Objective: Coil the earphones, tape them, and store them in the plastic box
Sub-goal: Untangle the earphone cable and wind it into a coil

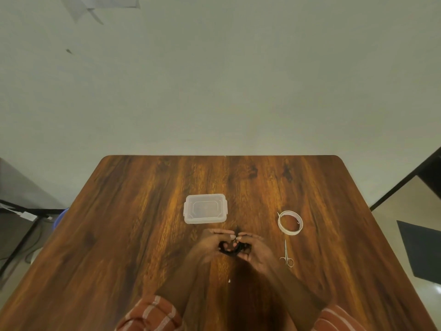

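Black earphones (232, 249) are bunched in a coil between my two hands, low over the wooden table (133, 235). My left hand (210, 244) grips the coil's left side with curled fingers. My right hand (256, 249) grips its right side, fingertips meeting the left hand's above the coil. A clear plastic box (205, 208) with its lid on sits just beyond my hands. A white tape roll (290, 222) lies to the right, a short end sticking up. Small metal scissors (286, 254) lie near my right hand.
The table's far edge meets a pale wall. A dark stand and cables are at the left on the floor, a dark frame and a dark mat at the right. Checked sleeves show at the bottom edge.
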Tool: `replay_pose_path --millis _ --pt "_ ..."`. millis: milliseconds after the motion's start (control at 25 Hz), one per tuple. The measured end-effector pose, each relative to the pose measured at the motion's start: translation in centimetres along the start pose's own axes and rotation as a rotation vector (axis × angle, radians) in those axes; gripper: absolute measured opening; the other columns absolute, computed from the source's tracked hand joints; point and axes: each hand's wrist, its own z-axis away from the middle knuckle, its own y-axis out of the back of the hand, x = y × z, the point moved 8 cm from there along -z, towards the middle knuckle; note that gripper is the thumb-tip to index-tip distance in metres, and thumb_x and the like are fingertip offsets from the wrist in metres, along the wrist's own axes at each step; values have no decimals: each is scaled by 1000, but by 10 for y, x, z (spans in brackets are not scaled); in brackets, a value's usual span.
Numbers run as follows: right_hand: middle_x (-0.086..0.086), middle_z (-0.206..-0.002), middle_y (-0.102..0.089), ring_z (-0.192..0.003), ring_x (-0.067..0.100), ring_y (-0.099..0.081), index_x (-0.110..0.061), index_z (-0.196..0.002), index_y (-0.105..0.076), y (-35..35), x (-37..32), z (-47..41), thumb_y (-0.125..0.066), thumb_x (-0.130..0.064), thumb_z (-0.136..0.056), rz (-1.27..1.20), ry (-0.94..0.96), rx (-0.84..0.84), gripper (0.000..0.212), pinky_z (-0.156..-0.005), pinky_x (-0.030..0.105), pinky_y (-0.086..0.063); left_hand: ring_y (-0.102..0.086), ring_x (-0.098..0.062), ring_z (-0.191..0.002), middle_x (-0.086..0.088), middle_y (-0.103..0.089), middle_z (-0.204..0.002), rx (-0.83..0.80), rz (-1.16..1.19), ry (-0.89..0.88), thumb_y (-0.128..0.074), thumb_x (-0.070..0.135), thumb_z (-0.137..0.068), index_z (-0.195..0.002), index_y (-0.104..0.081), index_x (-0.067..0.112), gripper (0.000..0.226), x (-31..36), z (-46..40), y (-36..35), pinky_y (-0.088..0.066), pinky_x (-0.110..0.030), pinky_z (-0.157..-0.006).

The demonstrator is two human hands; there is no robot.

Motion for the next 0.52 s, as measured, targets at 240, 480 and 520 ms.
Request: replay_pose_path --millis 240,480,520 --pt "8 -97 -74 -88 21 -73 -11 -90 -74 13 -11 -10 -74 -2 -81 538 201 236 13 -69 31 -63 -74 -12 -73 -1 -75 -85 193 -520 -148 -82 14 -73 -85 -76 17 14 3 -23 5 -62 -24 -67" --pt "3 -95 -73 -80 11 -67 -22 -82 -72 -1 -20 -21 -72 -3 -84 764 323 330 19 -73 24 -58 -71 -9 -76 0 -77 -91 290 -679 -200 -73 20 -86 -94 -77 17 10 -7 -37 9 -61 -26 -77" --pt "1 -94 -73 -79 7 -65 -20 -85 -73 -1 -19 -24 -70 -5 -86 807 320 333 16 -68 17 -53 -71 -8 -78 0 -77 -93 280 -695 -197 -70 20 -88 -95 -78 18 11 -10 -39 10 -61 -28 -81"
